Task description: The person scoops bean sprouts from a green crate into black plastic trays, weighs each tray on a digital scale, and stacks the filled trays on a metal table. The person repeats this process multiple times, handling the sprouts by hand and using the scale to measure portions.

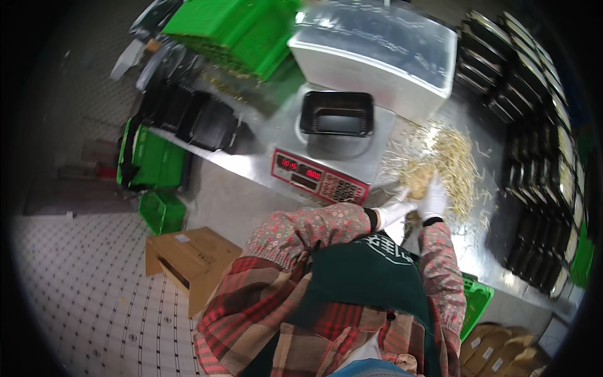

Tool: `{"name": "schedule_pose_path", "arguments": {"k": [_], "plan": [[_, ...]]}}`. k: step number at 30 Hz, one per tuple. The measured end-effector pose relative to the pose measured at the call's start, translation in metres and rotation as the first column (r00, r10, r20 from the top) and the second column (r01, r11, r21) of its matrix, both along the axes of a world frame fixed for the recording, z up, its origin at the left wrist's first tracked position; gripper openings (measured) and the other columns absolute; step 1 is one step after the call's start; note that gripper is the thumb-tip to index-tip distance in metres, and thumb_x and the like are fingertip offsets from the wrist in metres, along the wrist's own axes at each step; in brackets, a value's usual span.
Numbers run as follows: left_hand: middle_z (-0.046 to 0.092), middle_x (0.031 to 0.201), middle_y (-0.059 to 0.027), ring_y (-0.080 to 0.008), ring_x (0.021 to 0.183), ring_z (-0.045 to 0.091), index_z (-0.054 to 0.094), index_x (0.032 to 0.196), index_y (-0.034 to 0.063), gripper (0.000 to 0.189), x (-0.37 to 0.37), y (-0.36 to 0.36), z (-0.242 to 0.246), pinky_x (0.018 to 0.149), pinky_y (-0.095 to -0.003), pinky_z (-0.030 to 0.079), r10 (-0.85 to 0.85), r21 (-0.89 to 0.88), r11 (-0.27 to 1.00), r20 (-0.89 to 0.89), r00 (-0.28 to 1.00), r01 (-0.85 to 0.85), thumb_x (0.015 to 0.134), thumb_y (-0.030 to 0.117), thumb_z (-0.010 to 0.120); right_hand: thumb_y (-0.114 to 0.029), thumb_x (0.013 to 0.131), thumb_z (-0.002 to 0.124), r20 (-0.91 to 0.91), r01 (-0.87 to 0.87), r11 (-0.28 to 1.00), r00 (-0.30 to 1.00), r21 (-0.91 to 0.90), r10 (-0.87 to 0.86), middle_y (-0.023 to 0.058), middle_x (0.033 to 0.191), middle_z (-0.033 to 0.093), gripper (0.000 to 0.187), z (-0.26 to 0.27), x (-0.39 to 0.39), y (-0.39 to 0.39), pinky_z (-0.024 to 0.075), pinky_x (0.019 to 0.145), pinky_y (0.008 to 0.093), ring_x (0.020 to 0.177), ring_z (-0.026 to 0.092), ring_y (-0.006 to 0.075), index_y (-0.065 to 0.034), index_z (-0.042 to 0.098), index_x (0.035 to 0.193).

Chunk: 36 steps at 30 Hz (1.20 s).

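Both my hands wear white gloves and meet around a tan bundle of sprout-like strands [419,181] on the metal table. My left hand [395,209] grips its lower left side, and my right hand [433,200] is pressed along its right side. Their fingertips are partly hidden by the bundle. Just beyond and to the right spreads a loose heap of pale yellow strands [454,165]. Left of my hands stands a digital scale [285,134] with a lit red display. A black plastic tray [337,113] rests on its pan, with no strands visible inside.
A white foam box [362,77] stands behind the scale, beside a large green crate [235,28]. Stacked black trays [532,174] line the right side. More black trays [207,120] lie at the left table edge. A cardboard box [198,259] sits on the floor.
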<state>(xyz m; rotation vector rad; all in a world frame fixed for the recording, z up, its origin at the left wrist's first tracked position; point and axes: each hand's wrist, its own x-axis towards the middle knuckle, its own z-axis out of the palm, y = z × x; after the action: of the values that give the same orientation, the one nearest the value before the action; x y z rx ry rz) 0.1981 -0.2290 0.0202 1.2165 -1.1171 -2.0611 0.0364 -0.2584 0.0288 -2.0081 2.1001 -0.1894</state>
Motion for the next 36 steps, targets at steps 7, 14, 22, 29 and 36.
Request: {"name": "schedule_pose_path", "arguments": {"k": [7, 14, 22, 29, 36], "plan": [[0.065, 0.116, -0.0094, -0.0155, 0.107, 0.062, 0.059, 0.128, 0.0006, 0.029, 0.078, 0.024, 0.062, 0.092, -0.0297, 0.05, -0.333, -0.559, 0.786, -0.023, 0.943, 0.264, 0.1, 0.007, 0.053, -0.014, 0.058, 0.087, 0.271, 0.12, 0.987, 0.952, 0.106, -0.145, 0.0194, 0.113, 0.068, 0.094, 0.013, -0.031, -0.024, 0.0516, 0.094, 0.0389, 0.102, 0.066, 0.0333, 0.0019, 0.044, 0.14], [0.062, 0.115, -0.0087, -0.0196, 0.106, 0.059, 0.057, 0.128, 0.0039, 0.045, 0.228, -0.029, 0.121, 0.094, -0.0357, 0.048, 0.776, -0.657, 0.436, -0.072, 0.627, -0.615, 0.091, 0.025, 0.071, -0.013, 0.06, 0.082, 0.586, 0.136, 0.991, 0.801, 0.017, -0.12, 0.0162, 0.108, 0.071, 0.087, 0.036, -0.018, -0.025, 0.0533, 0.09, 0.0337, 0.098, 0.07, 0.0246, -0.0017, 0.047, 0.139], [0.063, 0.099, -0.0033, -0.0106, 0.087, 0.057, 0.061, 0.102, 0.005, 0.019, 0.249, -0.127, 0.045, 0.078, -0.0255, 0.048, 0.843, -0.49, 0.478, 0.023, 0.538, -0.729, 0.088, 0.01, 0.072, -0.021, 0.058, 0.082, 0.393, 0.071, 0.988, 0.92, -0.139, -0.011, 0.0224, 0.112, 0.068, 0.097, 0.108, 0.021, -0.047, 0.052, 0.093, 0.0394, 0.103, 0.066, 0.036, -0.0046, 0.04, 0.143], [0.051, 0.14, -0.0178, -0.0268, 0.126, 0.051, 0.051, 0.108, 0.0053, 0.024, 0.203, -0.154, 0.158, 0.109, -0.0375, 0.039, 0.705, -0.722, 0.214, -0.352, 0.616, -0.658, 0.09, -0.009, 0.054, -0.026, 0.055, 0.085, 0.122, -0.139, 0.985, 0.981, -0.097, 0.151, 0.022, 0.099, 0.067, 0.077, 0.195, 0.061, -0.072, 0.0542, 0.084, 0.0426, 0.094, 0.066, 0.0382, -0.0011, 0.052, 0.121], [0.026, 0.158, -0.0219, -0.0436, 0.139, 0.034, 0.036, 0.149, 0.0081, 0.057, 0.15, -0.119, 0.179, 0.101, -0.0535, 0.038, 0.686, -0.919, 0.145, 0.36, 0.632, 0.367, 0.098, 0.027, 0.048, -0.016, 0.067, 0.071, -0.128, -0.435, 0.876, 0.9, -0.207, 0.417, 0.0208, 0.093, 0.065, 0.039, 0.224, 0.163, -0.1, 0.0556, 0.076, 0.0441, 0.089, 0.066, 0.0366, 0.0013, 0.057, 0.099]]}}
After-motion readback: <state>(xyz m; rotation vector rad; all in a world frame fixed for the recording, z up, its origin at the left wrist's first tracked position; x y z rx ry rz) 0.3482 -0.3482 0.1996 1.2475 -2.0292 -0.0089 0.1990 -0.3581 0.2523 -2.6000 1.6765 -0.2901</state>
